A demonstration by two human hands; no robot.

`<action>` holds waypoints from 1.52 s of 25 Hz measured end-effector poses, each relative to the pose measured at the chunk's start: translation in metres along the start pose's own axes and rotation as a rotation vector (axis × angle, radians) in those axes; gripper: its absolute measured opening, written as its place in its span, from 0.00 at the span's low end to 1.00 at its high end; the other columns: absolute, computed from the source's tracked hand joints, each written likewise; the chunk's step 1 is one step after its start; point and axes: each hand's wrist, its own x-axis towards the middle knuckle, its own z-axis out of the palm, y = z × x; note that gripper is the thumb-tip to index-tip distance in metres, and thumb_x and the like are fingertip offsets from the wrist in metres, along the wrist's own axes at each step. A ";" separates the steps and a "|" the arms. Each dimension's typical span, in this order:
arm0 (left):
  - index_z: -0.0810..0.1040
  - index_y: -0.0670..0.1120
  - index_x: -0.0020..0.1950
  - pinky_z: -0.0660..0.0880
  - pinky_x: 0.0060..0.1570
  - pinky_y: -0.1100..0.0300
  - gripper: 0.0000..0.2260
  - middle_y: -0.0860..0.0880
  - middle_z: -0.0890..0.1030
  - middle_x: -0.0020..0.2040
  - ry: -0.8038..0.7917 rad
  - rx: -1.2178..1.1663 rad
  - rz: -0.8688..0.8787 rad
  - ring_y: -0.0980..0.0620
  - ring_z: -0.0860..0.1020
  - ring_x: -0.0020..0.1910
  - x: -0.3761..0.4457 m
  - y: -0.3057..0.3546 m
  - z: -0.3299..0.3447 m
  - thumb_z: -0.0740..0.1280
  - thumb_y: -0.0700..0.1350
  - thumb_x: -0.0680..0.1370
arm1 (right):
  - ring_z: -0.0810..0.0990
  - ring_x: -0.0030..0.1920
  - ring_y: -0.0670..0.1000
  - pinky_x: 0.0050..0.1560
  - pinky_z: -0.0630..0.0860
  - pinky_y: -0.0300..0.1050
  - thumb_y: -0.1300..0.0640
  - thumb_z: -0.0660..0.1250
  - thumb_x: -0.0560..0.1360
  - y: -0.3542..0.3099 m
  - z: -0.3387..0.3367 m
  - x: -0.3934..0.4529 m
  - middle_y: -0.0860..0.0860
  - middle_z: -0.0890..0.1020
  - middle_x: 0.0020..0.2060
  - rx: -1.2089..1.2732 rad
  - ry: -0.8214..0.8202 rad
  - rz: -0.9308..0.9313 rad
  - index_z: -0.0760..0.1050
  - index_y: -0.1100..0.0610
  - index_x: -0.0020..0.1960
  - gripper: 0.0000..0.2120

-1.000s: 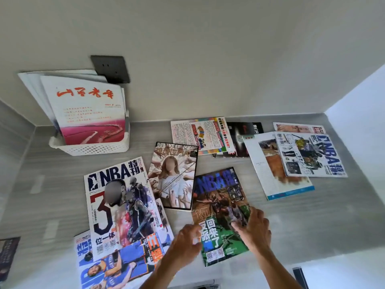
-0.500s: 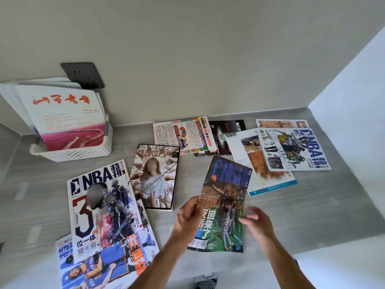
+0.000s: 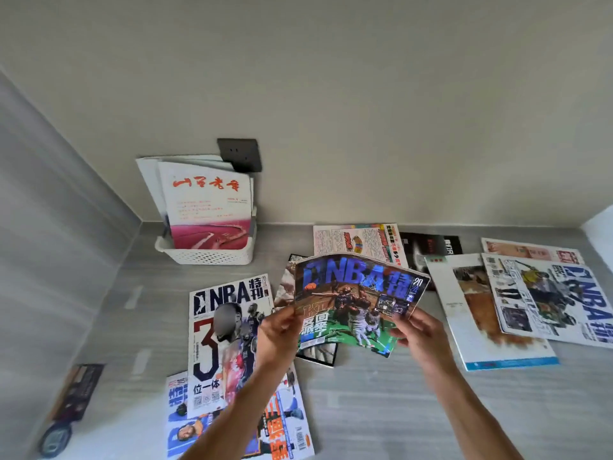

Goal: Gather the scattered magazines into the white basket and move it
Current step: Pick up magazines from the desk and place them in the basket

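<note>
gripping opposite edges, the left hand and right hand pinch a green nba magazine raised off the grey surface at centre frame. the white basket, holding upright magazines, sits upper left by the wall.

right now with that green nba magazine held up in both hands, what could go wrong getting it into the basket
1. The green NBA magazine is pinched only at its lower edges by the left hand and right hand and already bows; it may flop or slip from the grip.
2. The white basket already holds upright magazines, the red-and-white magazine in front; pushing another in might crumple covers or tip the basket.
</note>
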 end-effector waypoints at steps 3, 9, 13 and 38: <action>0.85 0.61 0.43 0.77 0.31 0.59 0.15 0.61 0.84 0.34 0.033 -0.001 -0.050 0.61 0.79 0.30 0.031 0.014 -0.055 0.72 0.38 0.74 | 0.85 0.32 0.45 0.29 0.80 0.39 0.62 0.71 0.75 -0.044 0.044 0.000 0.49 0.87 0.37 -0.076 -0.037 -0.128 0.81 0.52 0.46 0.05; 0.83 0.47 0.48 0.75 0.28 0.67 0.09 0.52 0.83 0.35 0.207 -0.293 -0.076 0.58 0.78 0.29 0.118 0.042 -0.178 0.67 0.34 0.77 | 0.84 0.40 0.55 0.42 0.83 0.50 0.55 0.70 0.76 -0.127 0.194 0.021 0.55 0.83 0.46 -0.241 -0.223 -0.288 0.78 0.44 0.40 0.08; 0.81 0.41 0.52 0.71 0.30 0.63 0.08 0.56 0.81 0.29 0.260 -0.355 0.040 0.57 0.73 0.28 0.178 0.049 -0.236 0.64 0.32 0.79 | 0.84 0.49 0.61 0.53 0.81 0.56 0.55 0.68 0.78 -0.168 0.284 0.047 0.57 0.84 0.48 -0.149 -0.222 -0.205 0.78 0.45 0.39 0.09; 0.79 0.49 0.53 0.79 0.38 0.58 0.15 0.51 0.84 0.39 0.183 -0.090 -0.712 0.51 0.82 0.39 0.025 -0.127 -0.164 0.72 0.35 0.70 | 0.78 0.60 0.59 0.58 0.79 0.56 0.56 0.71 0.70 0.084 0.220 -0.038 0.50 0.71 0.63 -0.795 -0.345 0.011 0.60 0.51 0.73 0.35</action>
